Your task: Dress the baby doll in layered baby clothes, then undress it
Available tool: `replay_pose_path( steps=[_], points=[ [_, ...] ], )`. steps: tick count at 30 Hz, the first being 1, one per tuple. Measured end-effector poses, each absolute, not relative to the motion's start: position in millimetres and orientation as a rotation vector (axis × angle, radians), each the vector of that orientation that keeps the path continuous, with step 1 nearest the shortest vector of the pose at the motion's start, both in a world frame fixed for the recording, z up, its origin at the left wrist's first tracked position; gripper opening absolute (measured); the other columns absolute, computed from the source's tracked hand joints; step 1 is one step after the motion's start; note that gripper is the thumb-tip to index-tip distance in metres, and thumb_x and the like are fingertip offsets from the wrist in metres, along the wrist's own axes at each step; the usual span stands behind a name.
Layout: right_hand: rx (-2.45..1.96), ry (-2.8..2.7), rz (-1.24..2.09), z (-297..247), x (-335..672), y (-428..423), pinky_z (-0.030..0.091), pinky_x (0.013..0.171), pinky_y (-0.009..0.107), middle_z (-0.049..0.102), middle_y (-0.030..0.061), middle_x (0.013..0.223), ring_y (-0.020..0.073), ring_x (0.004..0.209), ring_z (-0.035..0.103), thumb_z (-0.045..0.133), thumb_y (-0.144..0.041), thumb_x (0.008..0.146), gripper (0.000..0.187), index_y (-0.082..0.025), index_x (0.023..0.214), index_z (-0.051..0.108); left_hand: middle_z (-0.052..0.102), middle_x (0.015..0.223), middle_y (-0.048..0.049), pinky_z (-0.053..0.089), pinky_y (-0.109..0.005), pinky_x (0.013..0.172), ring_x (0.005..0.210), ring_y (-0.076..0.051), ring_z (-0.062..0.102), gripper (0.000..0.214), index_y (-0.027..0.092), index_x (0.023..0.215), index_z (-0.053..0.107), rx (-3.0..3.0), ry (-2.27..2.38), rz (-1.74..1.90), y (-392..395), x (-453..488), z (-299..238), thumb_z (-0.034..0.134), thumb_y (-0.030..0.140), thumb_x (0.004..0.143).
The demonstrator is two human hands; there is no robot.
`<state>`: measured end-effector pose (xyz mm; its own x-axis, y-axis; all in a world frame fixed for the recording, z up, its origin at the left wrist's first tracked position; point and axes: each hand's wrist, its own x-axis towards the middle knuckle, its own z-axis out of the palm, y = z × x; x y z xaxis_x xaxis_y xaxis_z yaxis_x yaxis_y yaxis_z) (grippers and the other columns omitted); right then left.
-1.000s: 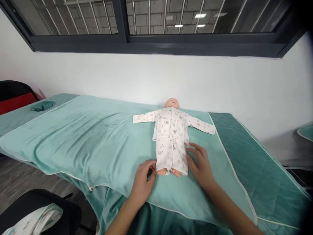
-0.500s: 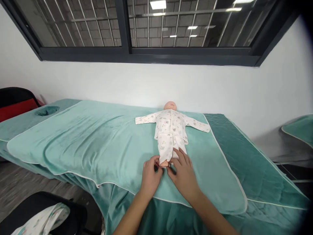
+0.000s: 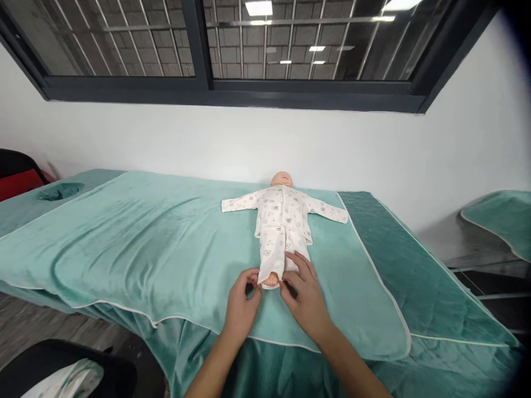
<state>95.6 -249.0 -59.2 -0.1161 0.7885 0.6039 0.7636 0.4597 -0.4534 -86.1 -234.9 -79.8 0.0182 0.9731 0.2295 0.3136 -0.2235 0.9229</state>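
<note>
A baby doll [image 3: 282, 218] in white printed pyjamas lies face up on a light green blanket [image 3: 166, 249], head toward the wall and sleeves spread out. My left hand [image 3: 243, 304] pinches the hem of the left trouser leg at the doll's foot. My right hand [image 3: 305, 296] pinches the same hem from the right side, covering the other trouser leg. One bare foot [image 3: 271, 279] shows between my fingers.
The blanket covers a darker green massage bed [image 3: 415, 276] set against a white wall under a dark-framed window. A black chair with printed cloth [image 3: 62, 381] stands at the lower left. Another green bed [image 3: 498, 221] is at the far right.
My right hand moved from beside the doll's right leg to the feet. Both hands closed in on the trouser hem and now pinch it.
</note>
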Motion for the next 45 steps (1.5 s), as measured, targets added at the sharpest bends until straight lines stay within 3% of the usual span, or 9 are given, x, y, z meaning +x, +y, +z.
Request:
replay_pose_path(
  steps=[6, 12, 18, 22, 25, 28, 32, 40, 45],
  points=[
    [-1.264, -1.962, 0.046, -76, 111, -267, 0.041, 0.110, 0.059, 0.048, 0.0055, 0.146, 0.0316, 0.138, 0.040, 0.056, -0.012, 0.088, 0.017, -0.026, 0.092, 0.065, 0.068, 0.092, -0.0039, 0.050, -0.040, 0.084, 0.088, -0.023, 0.063, 0.017, 0.027, 0.101, 0.067, 1.825, 1.484, 1.246, -234, -98, -97, 0.057, 0.027, 0.087],
    [-1.301, -1.818, 0.161, -86, 138, -274, 0.045, 0.107, 0.055, 0.045, 0.0079, 0.145, 0.0290, 0.136, 0.043, 0.054, -0.016, 0.091, 0.036, -0.032, 0.124, 0.057, 0.065, 0.112, -0.0074, 0.050, -0.044, 0.094, 0.108, -0.025, 0.060, 0.022, 0.029, 0.110, 0.062, 1.907, 1.456, 1.280, -238, -94, -85, 0.053, 0.024, 0.091],
    [-1.463, -1.594, 0.147, -96, 153, -257, 0.050, 0.097, 0.049, 0.057, 0.0117, 0.123, 0.0284, 0.117, 0.056, 0.061, -0.026, 0.088, 0.032, -0.023, 0.119, 0.054, 0.057, 0.132, -0.0087, 0.043, -0.047, 0.107, 0.129, -0.027, 0.049, 0.035, 0.031, 0.120, 0.058, 2.182, 1.253, 1.241, -239, -64, -53, 0.054, 0.018, 0.089],
    [-1.501, -1.603, 0.336, -80, 147, -247, 0.050, 0.076, 0.035, 0.064, 0.0041, 0.091, 0.0215, 0.085, 0.062, 0.058, -0.034, 0.093, 0.013, -0.022, 0.097, 0.060, 0.053, 0.140, -0.0089, 0.038, -0.050, 0.109, 0.138, -0.029, 0.039, 0.039, 0.026, 0.122, 0.058, 2.398, 1.213, 1.035, -229, -41, -42, 0.053, 0.011, 0.086],
    [-1.433, -1.606, 0.442, -56, 139, -242, 0.045, 0.071, 0.029, 0.061, 0.0003, 0.080, 0.0169, 0.074, 0.058, 0.054, -0.034, 0.096, 0.016, -0.021, 0.086, 0.058, 0.054, 0.139, -0.0086, 0.037, -0.049, 0.107, 0.139, -0.029, 0.037, 0.035, 0.023, 0.119, 0.058, 2.435, 1.287, 0.980, -221, -34, -36, 0.052, 0.010, 0.088],
    [-1.360, -1.648, 0.460, -35, 134, -239, 0.041, 0.071, 0.027, 0.059, -0.0014, 0.077, 0.0148, 0.073, 0.054, 0.055, -0.028, 0.094, 0.015, -0.021, 0.081, 0.056, 0.060, 0.129, -0.0070, 0.038, -0.046, 0.102, 0.132, -0.028, 0.043, 0.025, 0.022, 0.112, 0.060, 2.421, 1.276, 0.965, -216, -32, -29, 0.053, 0.013, 0.089],
    [-1.353, -1.618, 0.504, -19, 135, -232, 0.040, 0.069, 0.026, 0.056, -0.0028, 0.073, 0.0136, 0.070, 0.052, 0.055, -0.025, 0.091, 0.015, -0.021, 0.076, 0.054, 0.066, 0.103, -0.0035, 0.040, -0.039, 0.090, 0.101, -0.021, 0.057, 0.008, 0.021, 0.096, 0.061, 2.262, 1.208, 0.962, -210, -29, -20, 0.053, 0.020, 0.092],
    [-1.428, -1.632, 0.770, 13, 145, -220, 0.036, 0.060, 0.024, 0.054, -0.0058, 0.063, 0.0118, 0.062, 0.049, 0.056, -0.023, 0.085, 0.015, -0.021, 0.070, 0.053, 0.060, 0.085, 0.0012, 0.044, -0.026, 0.077, 0.081, -0.013, 0.056, 0.008, 0.020, 0.089, 0.056, 1.716, 0.980, 0.959, -199, -18, -10, 0.056, 0.028, 0.088],
    [-1.428, -1.879, 0.629, 30, 152, -224, 0.034, 0.061, 0.024, 0.057, -0.0044, 0.066, 0.0118, 0.064, 0.049, 0.058, -0.026, 0.087, 0.019, -0.021, 0.070, 0.052, 0.055, 0.072, 0.0041, 0.042, -0.024, 0.069, 0.069, -0.012, 0.053, 0.005, 0.020, 0.083, 0.054, 1.757, 1.047, 0.960, -195, -20, -6, 0.052, 0.023, 0.086]
  ],
)
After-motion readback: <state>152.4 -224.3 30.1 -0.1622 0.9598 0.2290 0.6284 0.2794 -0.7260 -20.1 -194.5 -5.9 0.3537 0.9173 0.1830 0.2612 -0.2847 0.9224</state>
